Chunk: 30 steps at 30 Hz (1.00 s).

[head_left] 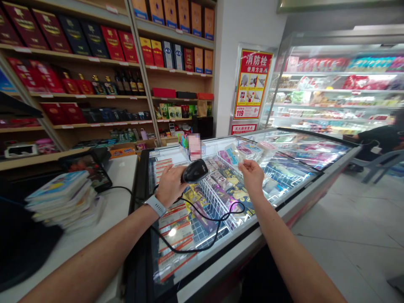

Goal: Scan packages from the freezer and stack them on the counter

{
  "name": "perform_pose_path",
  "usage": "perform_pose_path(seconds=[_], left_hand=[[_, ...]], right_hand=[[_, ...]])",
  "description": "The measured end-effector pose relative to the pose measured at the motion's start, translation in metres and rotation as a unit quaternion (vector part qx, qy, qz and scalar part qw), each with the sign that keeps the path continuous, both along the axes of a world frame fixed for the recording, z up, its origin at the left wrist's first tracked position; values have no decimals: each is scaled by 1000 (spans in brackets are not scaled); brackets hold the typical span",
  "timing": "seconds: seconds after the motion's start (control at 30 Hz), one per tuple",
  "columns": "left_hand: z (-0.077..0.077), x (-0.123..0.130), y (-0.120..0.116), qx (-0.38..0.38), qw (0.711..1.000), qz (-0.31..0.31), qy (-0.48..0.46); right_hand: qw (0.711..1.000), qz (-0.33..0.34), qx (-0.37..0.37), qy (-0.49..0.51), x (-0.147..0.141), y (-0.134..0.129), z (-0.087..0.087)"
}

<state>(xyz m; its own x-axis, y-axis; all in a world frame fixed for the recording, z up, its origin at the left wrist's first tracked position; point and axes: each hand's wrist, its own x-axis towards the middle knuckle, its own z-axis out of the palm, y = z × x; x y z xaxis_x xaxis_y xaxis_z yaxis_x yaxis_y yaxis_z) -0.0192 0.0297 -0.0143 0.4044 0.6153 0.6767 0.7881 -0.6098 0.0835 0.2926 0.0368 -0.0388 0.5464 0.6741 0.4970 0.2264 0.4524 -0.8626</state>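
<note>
A black handheld barcode scanner [197,170] is in my left hand [170,185], its head pointing away from me. Its black cable [197,251] loops loosely over the glass top of the chest freezer [315,170]. My right hand [254,179] is closed in a pinch at the edge of a clear plastic packet [232,155] with pale pink and blue print. The fingers partly hide where they grip it. Just beyond the scanner stands a small pinkish package [194,147], partly blurred. Under the glass, white wire baskets [211,195] hold colourful frozen packs [232,181].
A stack of wrapped packs [63,202] and a dark-screened device [86,168] sit on the white counter [121,172] at left. Price labels [175,235] line the freezer's near-left side. Behind are shelves of boxes [118,42]. A seated person [383,136] is at far right.
</note>
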Motion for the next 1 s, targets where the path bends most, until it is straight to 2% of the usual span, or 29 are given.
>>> perform_pose_path(seconds=[0.23, 0.47, 0.57, 0.77, 0.9, 1.0], left_hand=[[1, 0, 0, -1, 1000, -6, -5], [0, -1, 1, 0, 1000, 1, 6], [-1, -2, 2, -1, 1000, 3, 8], [0, -1, 2, 4, 1000, 4, 1], [0, -2, 3, 5, 1000, 6, 7], [0, -2, 3, 9, 1000, 7, 11]], right_hand=[[988, -96, 5, -117, 23, -18, 1], [955, -174, 23, -240, 50, -37, -7], [930, -203, 21, -304, 60, -45, -13], [858, -279, -34, -429, 74, -60, -27], [834, -300, -67, -459, 77, -62, -32], [823, -292, -89, -479, 77, -61, -34]])
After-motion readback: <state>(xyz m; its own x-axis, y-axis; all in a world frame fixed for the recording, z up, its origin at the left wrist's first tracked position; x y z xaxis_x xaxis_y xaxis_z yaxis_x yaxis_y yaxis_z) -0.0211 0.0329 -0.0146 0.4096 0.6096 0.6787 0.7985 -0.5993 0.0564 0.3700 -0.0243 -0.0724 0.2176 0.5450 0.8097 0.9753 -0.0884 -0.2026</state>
